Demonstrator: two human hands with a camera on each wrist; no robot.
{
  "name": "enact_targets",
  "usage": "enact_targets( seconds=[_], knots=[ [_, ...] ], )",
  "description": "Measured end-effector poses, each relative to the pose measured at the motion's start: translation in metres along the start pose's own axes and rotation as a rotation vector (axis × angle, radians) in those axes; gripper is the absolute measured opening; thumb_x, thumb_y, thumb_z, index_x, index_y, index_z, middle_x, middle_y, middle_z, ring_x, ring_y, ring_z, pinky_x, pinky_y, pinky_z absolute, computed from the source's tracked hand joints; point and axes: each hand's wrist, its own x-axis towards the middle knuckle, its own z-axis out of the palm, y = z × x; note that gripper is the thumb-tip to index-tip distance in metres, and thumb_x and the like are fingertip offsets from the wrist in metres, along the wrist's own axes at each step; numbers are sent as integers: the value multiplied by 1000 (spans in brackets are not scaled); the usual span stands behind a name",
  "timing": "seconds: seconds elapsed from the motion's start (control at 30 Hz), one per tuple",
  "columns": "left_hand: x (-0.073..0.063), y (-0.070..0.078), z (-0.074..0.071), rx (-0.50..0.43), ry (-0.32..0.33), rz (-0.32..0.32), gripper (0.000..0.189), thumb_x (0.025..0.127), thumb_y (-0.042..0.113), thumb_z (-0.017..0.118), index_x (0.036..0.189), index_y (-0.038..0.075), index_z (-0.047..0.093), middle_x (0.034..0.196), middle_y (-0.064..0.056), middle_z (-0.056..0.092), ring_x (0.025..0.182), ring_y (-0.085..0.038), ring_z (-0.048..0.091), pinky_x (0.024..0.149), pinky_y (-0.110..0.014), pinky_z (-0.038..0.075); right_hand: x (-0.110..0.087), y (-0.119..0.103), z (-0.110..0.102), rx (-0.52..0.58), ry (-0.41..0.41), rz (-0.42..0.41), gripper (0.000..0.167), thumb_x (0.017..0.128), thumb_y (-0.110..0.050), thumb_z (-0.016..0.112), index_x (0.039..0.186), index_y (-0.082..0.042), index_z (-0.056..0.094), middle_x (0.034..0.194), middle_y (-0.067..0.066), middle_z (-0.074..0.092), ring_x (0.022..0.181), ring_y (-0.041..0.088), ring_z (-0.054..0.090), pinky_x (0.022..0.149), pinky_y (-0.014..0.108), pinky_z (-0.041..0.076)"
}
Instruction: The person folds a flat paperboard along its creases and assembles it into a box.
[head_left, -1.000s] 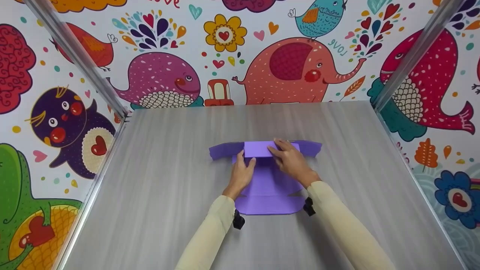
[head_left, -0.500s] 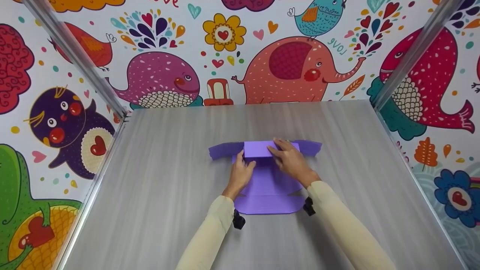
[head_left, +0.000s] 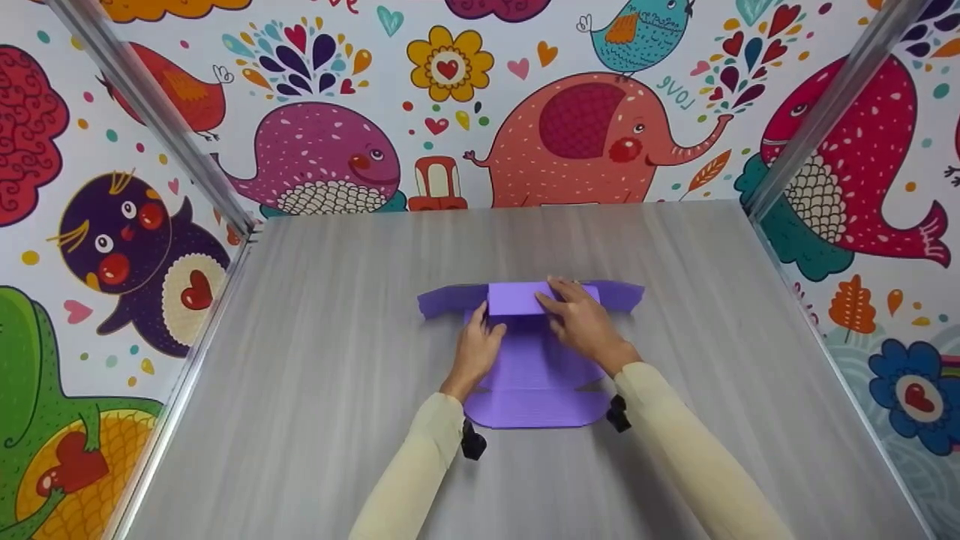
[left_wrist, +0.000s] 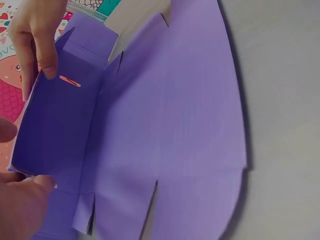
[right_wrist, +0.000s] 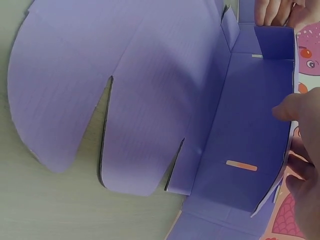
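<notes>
Centre of the head view, the purple cardboard (head_left: 536, 371): light, stiffish, likely crushable at its creases! Left hand (head_left: 478, 349) pinches the raised wall's (head_left: 514, 298) left end, right hand (head_left: 589, 322) its top edge, the sensible hold.

Head view bright; wrist views dimmer; soft shadows on tabletop (head_left: 300, 345)

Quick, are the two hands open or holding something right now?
Left hand: holding the purple cardboard near a corner.
Right hand: holding the same cardboard by its raised edge.
</notes>
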Motion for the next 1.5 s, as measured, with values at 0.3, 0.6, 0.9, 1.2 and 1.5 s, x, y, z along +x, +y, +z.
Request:
enact_targets(
  seconds=[0.3,0.6,0.9,1.2,1.5],
  knots=[
    [2,-2,2,-42,-23,-16,66,94,8,58,151,-9,31,156,-31,34,146,-38,37,119,-42,35,0,0,-1,-10,-26,20,47,86,-4,75,132,-7,66,142,24,57,135,40,51,117,52,38],
    [0,-6,1,39,-13,-1,68,93,5,57,153,-9,28,157,-30,34,145,-41,38,120,-46,34,0,-2,0,-16,-34,19,48,85,-5,76,132,-8,66,144,23,56,136,40,51,116,52,39],
    [-2,-8,-4,94,9,-8,68,93,9,59,152,-8,31,155,-30,36,146,-40,36,122,-46,30,-1,0,0,-14,-14,5,47,85,-4,75,131,-6,66,142,25,56,134,42,52,116,52,39],
    [-4,-11,-14,74,55,-20,63,91,7,58,150,-4,39,151,-29,45,141,-41,44,119,-49,36,-1,0,-1,16,-30,18,47,86,-3,71,132,-6,65,143,26,55,135,43,50,117,54,37],
    [-2,-18,-27,68,151,-112,52,93,5,56,142,-7,46,142,-29,54,131,-43,54,112,-49,44,-2,1,0,12,-40,16,48,85,-2,71,133,-6,65,144,25,55,136,42,49,118,53,36]
  ],
)
